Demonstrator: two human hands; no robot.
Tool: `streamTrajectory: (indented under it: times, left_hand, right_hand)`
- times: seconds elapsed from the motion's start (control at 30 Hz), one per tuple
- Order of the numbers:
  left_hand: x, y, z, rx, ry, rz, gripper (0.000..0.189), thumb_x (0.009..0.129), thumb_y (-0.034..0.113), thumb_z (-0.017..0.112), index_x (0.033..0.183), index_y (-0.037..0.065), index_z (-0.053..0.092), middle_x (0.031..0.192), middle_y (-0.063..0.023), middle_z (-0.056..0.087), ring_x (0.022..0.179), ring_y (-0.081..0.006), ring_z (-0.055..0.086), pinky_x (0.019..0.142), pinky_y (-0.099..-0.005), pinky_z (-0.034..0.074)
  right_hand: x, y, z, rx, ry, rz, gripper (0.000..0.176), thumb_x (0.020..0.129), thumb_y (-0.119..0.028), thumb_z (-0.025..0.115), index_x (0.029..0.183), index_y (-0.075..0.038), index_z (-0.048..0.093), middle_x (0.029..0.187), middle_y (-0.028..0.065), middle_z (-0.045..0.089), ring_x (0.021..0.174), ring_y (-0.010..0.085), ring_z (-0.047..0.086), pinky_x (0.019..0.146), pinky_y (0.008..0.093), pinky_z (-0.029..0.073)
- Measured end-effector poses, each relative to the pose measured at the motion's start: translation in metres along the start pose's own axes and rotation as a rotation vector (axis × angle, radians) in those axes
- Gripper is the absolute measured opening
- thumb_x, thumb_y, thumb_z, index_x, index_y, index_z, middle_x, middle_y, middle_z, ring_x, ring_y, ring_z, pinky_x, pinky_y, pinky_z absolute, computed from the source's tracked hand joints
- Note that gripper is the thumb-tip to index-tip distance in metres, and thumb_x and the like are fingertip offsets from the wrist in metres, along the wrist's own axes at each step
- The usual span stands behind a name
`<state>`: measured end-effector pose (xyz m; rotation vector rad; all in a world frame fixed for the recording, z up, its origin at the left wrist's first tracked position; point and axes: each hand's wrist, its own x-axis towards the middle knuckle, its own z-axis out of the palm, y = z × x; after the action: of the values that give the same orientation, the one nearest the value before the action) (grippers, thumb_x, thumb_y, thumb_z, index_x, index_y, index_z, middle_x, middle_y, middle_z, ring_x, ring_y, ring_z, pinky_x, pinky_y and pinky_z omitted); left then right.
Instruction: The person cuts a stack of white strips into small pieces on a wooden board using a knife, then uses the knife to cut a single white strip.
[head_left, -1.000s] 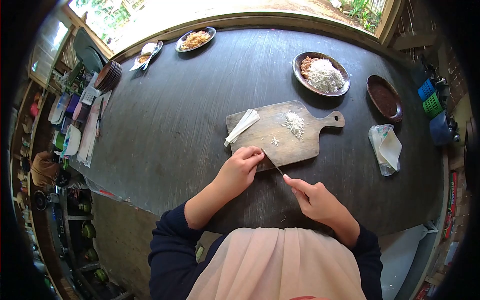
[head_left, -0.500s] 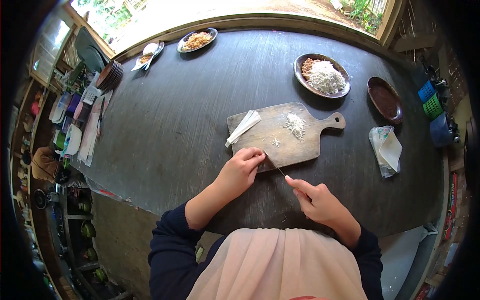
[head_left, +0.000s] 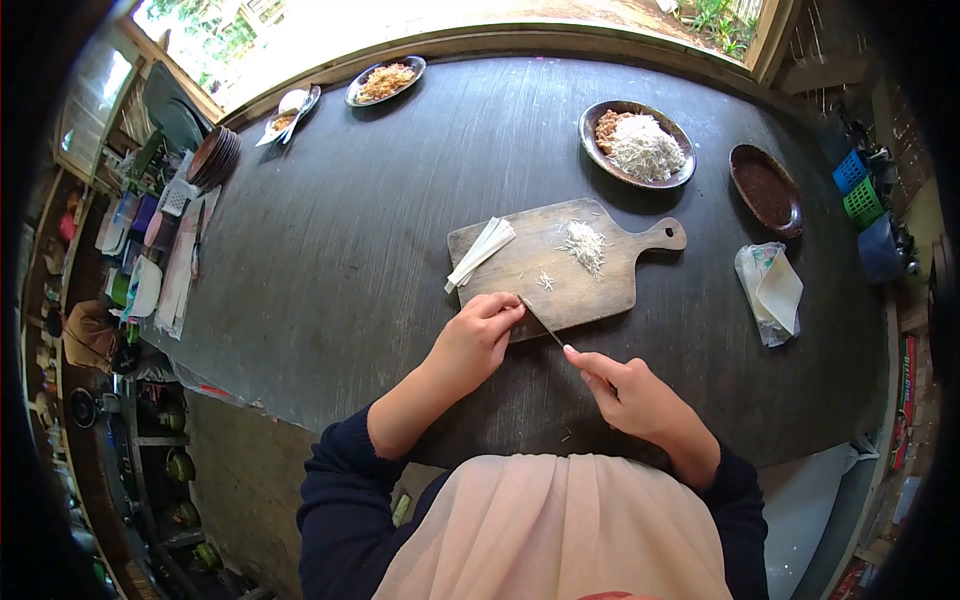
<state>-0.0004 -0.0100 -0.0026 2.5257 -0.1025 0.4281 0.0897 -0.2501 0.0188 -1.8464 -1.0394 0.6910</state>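
Observation:
On the dark table lies a wooden cutting board, its handle pointing right. My right hand grips a knife, whose blade slants up and left over the board's near edge. The blade's tip meets the fingers of my left hand, which are pinched together at that edge; what they hold is mostly hidden. White strips are stacked at the board's left. A small heap of white shreds lies to the right, and a few loose bits sit closer to my left fingers.
Behind the board stands a plate with white shreds and brown food. An oval brown dish and a plastic packet with a white sheet are at the right. A noodle-like dish and stacked brown plates stand far left.
The whole view has shifted slightly. Both hands and the knife keep nearly the same place at the board's near edge.

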Motion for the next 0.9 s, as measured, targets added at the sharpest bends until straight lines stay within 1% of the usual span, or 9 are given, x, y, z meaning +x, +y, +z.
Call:
streamTrajectory:
  times: [0.03, 0.1, 0.13, 0.23, 0.3, 0.43, 0.67, 0.8, 0.9]
  left_hand:
    - [0.0003, 0.0001, -0.0002, -0.003, -0.001, 0.002, 0.026, 0.082, -0.004, 0.063, 0.107, -0.003, 0.067, 0.111, -0.0123, 0.063, 0.103, -0.0311, 0.061, 0.090, -0.0373, 0.050]
    - [-0.0002, -0.0009, -0.0002, -0.001, 0.002, 0.005, 0.026, 0.082, -0.004, 0.063, 0.108, -0.002, 0.067, 0.110, -0.0122, 0.063, 0.103, -0.0310, 0.061, 0.090, -0.0373, 0.050]
    - [-0.0008, -0.0022, 0.0006, -0.007, -0.003, -0.001, 0.029, 0.081, -0.006, 0.063, 0.109, -0.002, 0.067, 0.112, -0.0126, 0.063, 0.104, -0.0312, 0.062, 0.091, -0.0373, 0.051]
    - [-0.0019, -0.0030, 0.0020, -0.011, -0.004, -0.008, 0.031, 0.079, -0.007, 0.062, 0.110, -0.001, 0.067, 0.113, -0.0129, 0.064, 0.104, -0.0312, 0.062, 0.091, -0.0372, 0.051]
    - [-0.0015, -0.0025, 0.0016, -0.008, 0.002, -0.011, 0.031, 0.080, -0.007, 0.062, 0.110, -0.001, 0.068, 0.113, -0.0129, 0.064, 0.104, -0.0311, 0.062, 0.091, -0.0371, 0.052]
    - [-0.0020, -0.0025, 0.0016, -0.007, -0.003, -0.010, 0.031, 0.080, -0.007, 0.063, 0.110, -0.001, 0.068, 0.113, -0.0128, 0.064, 0.104, -0.0311, 0.062, 0.091, -0.0369, 0.052]
    - [-0.0018, -0.0029, 0.0017, -0.018, 0.008, 0.001, 0.026, 0.083, -0.004, 0.062, 0.109, -0.003, 0.067, 0.111, -0.0122, 0.063, 0.104, -0.0314, 0.061, 0.090, -0.0379, 0.050]
    - [-0.0014, -0.0026, 0.0007, -0.015, -0.004, 0.007, 0.025, 0.083, -0.004, 0.062, 0.108, -0.003, 0.067, 0.112, -0.0124, 0.063, 0.104, -0.0317, 0.061, 0.090, -0.0381, 0.050]
    - [-0.0020, -0.0033, 0.0017, -0.006, -0.002, 0.001, 0.030, 0.080, -0.007, 0.063, 0.109, -0.002, 0.068, 0.113, -0.0130, 0.064, 0.104, -0.0312, 0.062, 0.091, -0.0371, 0.052]
  right_hand:
    - [-0.0014, -0.0014, -0.0026, 0.000, 0.003, -0.005, 0.034, 0.096, -0.004, 0.055, 0.130, -0.007, 0.058, 0.068, 0.0247, 0.058, 0.052, 0.0340, 0.059, 0.055, 0.0337, 0.047]
    - [-0.0045, -0.0028, -0.0090, 0.006, -0.068, 0.067, 0.036, 0.097, -0.002, 0.054, 0.132, -0.007, 0.057, 0.062, 0.0151, 0.052, 0.046, 0.0177, 0.050, 0.051, 0.0296, 0.043]
    - [-0.0044, -0.0033, -0.0091, 0.004, -0.066, 0.062, 0.036, 0.097, -0.002, 0.054, 0.132, -0.007, 0.057, 0.062, 0.0151, 0.052, 0.046, 0.0177, 0.050, 0.051, 0.0296, 0.043]
    - [-0.0074, -0.0045, -0.0059, -0.043, -0.047, 0.008, 0.036, 0.096, -0.002, 0.055, 0.131, -0.007, 0.057, 0.063, 0.0170, 0.054, 0.047, 0.0216, 0.055, 0.052, 0.0310, 0.044]
    - [-0.0080, -0.0033, -0.0014, -0.074, -0.027, -0.015, 0.036, 0.094, -0.006, 0.056, 0.130, -0.009, 0.058, 0.061, 0.0230, 0.055, 0.049, 0.0373, 0.055, 0.051, 0.0380, 0.045]
    - [-0.0084, -0.0015, -0.0017, -0.053, -0.009, -0.053, 0.036, 0.094, -0.006, 0.056, 0.130, -0.010, 0.058, 0.060, 0.0220, 0.054, 0.048, 0.0376, 0.055, 0.051, 0.0394, 0.046]
    - [-0.0075, -0.0072, -0.0068, -0.021, -0.038, -0.033, 0.037, 0.094, -0.005, 0.056, 0.131, -0.008, 0.057, 0.064, 0.0226, 0.056, 0.050, 0.0357, 0.058, 0.052, 0.0360, 0.046]
    - [-0.0049, -0.0054, -0.0046, 0.001, -0.042, -0.012, 0.035, 0.095, -0.005, 0.055, 0.130, -0.007, 0.057, 0.065, 0.0222, 0.057, 0.050, 0.0346, 0.057, 0.052, 0.0350, 0.046]
    - [-0.0046, -0.0009, -0.0006, 0.009, -0.028, -0.024, 0.034, 0.095, -0.006, 0.055, 0.130, -0.007, 0.057, 0.063, 0.0221, 0.056, 0.049, 0.0342, 0.055, 0.052, 0.0352, 0.045]
